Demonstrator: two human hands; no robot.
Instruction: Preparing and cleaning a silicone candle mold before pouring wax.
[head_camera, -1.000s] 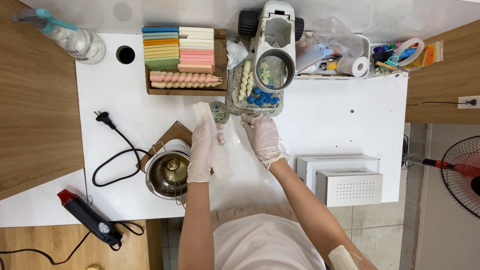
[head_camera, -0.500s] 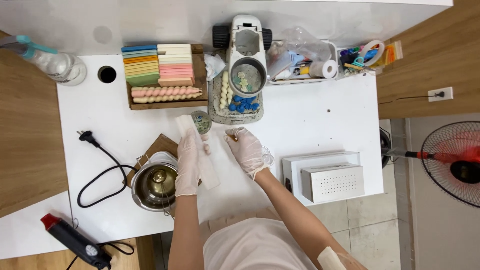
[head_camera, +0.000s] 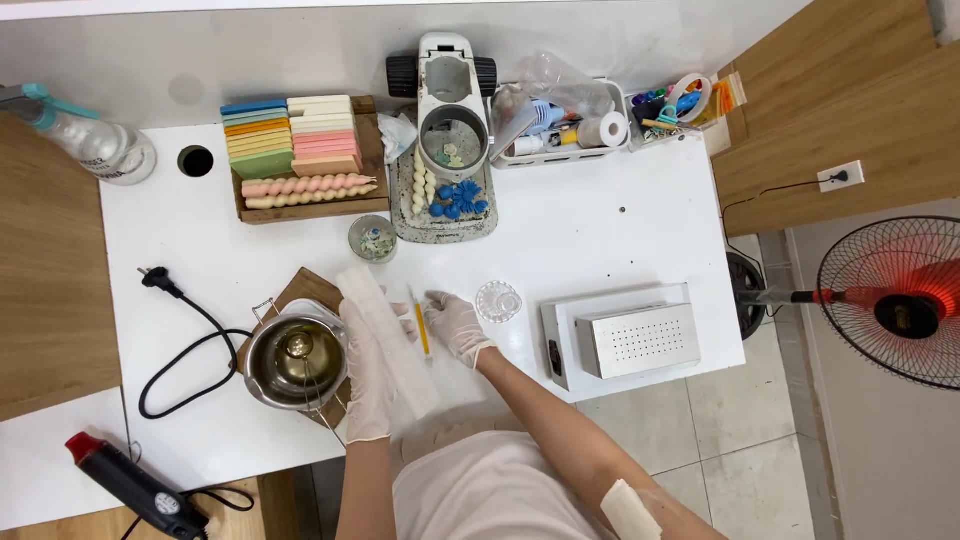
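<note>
While both gloved hands work at lower centre of the frame, the layout runs as follows, left to right. Spray bottle (head_camera: 100, 150) at upper left; heat gun (head_camera: 130, 487) at lower left, off the white table (head_camera: 600, 240). Black cord (head_camera: 185, 345) loops toward the metal pot (head_camera: 295, 362), which sits on a wooden board (head_camera: 305, 290) left of centre.

Left hand (head_camera: 368, 375) lies just right of the pot, fingers wrapped around a long white mould (head_camera: 385, 335) that tilts from upper left to lower right. Right hand (head_camera: 455, 325) sits just beside it, fingers narrowed in a pinch at a thin yellow tool (head_camera: 421, 328), which stands near the mould's right edge; whether the tip touches the mould cannot be told.

Judgement: the step looks like fine work along the mould. It should go best with the left hand holding the mould steady on the table, and the tool kept light and parallel to the edge. The pot is close to the left wrist, so that elbow should stay tucked.

A small clear dish (head_camera: 498, 300) sits just right of the right hand. White box (head_camera: 625, 340) at centre right. Fan (head_camera: 895, 300) at far right, on the floor.
</note>
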